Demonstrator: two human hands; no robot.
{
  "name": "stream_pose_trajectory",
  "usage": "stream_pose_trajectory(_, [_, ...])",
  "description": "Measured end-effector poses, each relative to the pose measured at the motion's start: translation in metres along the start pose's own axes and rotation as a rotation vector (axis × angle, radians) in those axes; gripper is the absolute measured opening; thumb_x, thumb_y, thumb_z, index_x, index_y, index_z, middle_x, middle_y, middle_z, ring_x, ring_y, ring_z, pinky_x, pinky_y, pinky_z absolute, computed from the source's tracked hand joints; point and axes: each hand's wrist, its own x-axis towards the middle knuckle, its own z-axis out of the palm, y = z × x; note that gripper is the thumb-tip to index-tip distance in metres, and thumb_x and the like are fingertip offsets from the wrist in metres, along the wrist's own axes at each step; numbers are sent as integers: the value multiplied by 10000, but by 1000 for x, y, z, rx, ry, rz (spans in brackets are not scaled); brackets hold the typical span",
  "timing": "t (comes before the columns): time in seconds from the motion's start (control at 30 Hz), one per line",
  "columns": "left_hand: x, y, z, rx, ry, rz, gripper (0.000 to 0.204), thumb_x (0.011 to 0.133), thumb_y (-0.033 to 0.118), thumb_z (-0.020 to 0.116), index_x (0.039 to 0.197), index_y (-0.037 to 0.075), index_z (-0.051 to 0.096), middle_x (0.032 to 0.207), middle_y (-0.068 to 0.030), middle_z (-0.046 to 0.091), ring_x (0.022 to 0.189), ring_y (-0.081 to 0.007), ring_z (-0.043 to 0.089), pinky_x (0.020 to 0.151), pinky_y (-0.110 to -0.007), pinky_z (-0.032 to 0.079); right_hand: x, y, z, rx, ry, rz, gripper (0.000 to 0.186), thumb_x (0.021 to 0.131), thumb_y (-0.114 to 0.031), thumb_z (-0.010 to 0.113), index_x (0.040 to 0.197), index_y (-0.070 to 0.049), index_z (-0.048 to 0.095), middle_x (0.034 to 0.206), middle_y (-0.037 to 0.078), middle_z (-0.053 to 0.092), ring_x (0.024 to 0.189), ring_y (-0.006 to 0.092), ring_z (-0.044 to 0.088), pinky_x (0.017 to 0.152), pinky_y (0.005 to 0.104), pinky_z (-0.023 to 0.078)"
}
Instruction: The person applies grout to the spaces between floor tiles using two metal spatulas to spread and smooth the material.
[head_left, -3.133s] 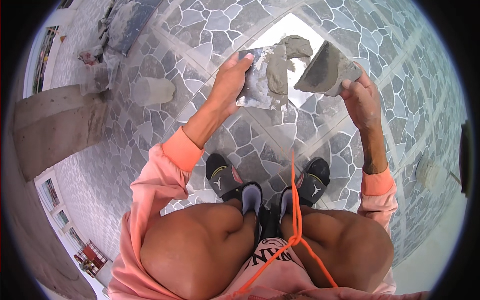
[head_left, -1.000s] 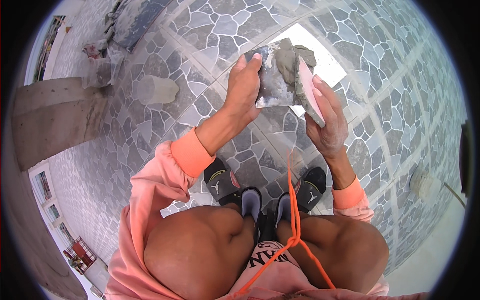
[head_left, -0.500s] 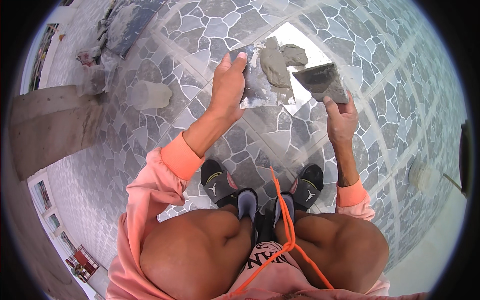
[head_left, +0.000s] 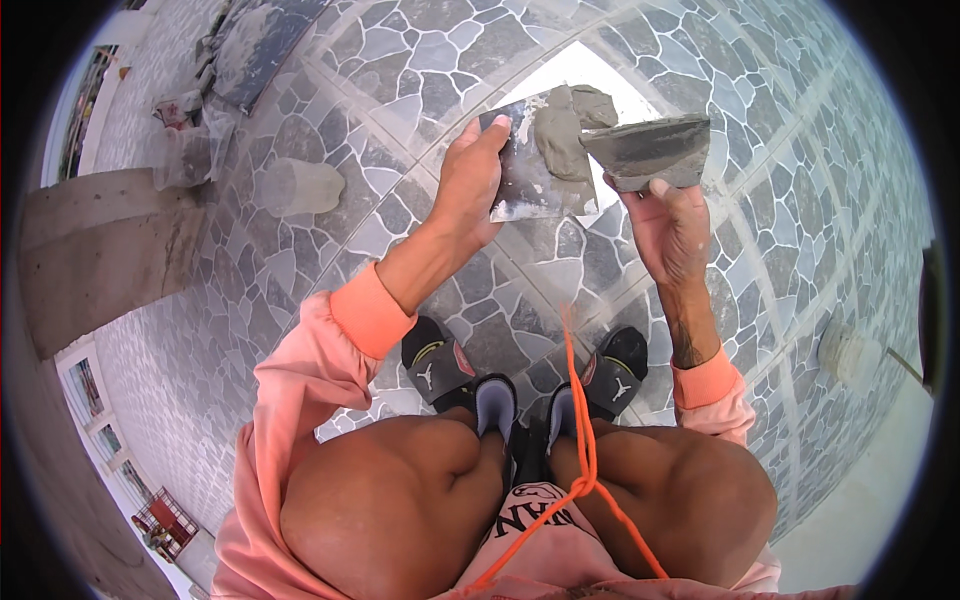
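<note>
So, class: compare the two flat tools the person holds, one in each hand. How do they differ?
The left hand grips a plate lying fairly flat, face up, carrying a lump of grey mortar. The right hand holds a trowel tilted on edge, with only a thin smear. The plate looks dark and squarish; the trowel looks wider than tall. Both are mortar-soiled.

Metal plate [head_left: 525,175] at upper centre of the frame: dull grey steel, smeared, I read it as matt. Wet grey mortar [head_left: 560,135] on it looks thick and pasty. Trowel blade [head_left: 650,150] right of it is coated in the same rough grey paste. Floor tiles [head_left: 400,60] show a stone-pattern finish, faintly glossy. Sleeves [head_left: 300,400] are soft pink cloth; slides [head_left: 440,360] are smooth black rubber or plastic, I cannot tell which.
</note>
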Motion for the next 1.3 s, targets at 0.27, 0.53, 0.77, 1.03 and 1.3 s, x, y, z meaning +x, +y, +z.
stream_pose_trajectory(0.27, [-3,13,3,33,57,23,257,1013,181,403,1210,32,472,1060,-88,587,913,-176,636,788,-367,585,-2,7,-31,-124,126,85,444,880,32,488,1317,40,413,1284,172,534,1185,300,545,1018,497,452])
stream_pose_trajectory(0.53, [0,13,-1,148,31,66,296,1012,187,411,1247,12,455,1097,-92,596,928,-164,636,808,-345,576,4,-22,-19,-237,41,96,406,871,-20,464,1266,71,447,1114,168,616,898,249,628,785,388,508])
stream_pose_trajectory(0.77, [0,7,1,200,51,55,332,1010,192,420,1282,3,424,1135,-102,584,948,-175,627,825,-341,570,18,-49,-10,-775,32,144,351,873,-78,480,1185,77,523,1012,165,641,677,155,551,670,310,463])
stream_pose_trajectory(1.03, [6,-6,-13,8,73,-101,292,1021,197,405,1239,7,447,1085,-101,590,929,-205,645,835,-385,576,6,-22,-7,-349,21,-19,358,928,-37,503,1280,26,473,1237,151,570,1084,268,582,987,473,449])
stream_pose_trajectory(1.3, [9,-16,-8,-132,-13,-134,181,1016,164,383,1123,27,431,1035,-110,565,898,-223,639,798,-435,589,-2,18,0,121,-17,30,391,942,-6,532,1328,-23,467,1338,126,523,1259,265,483,1109,503,366])
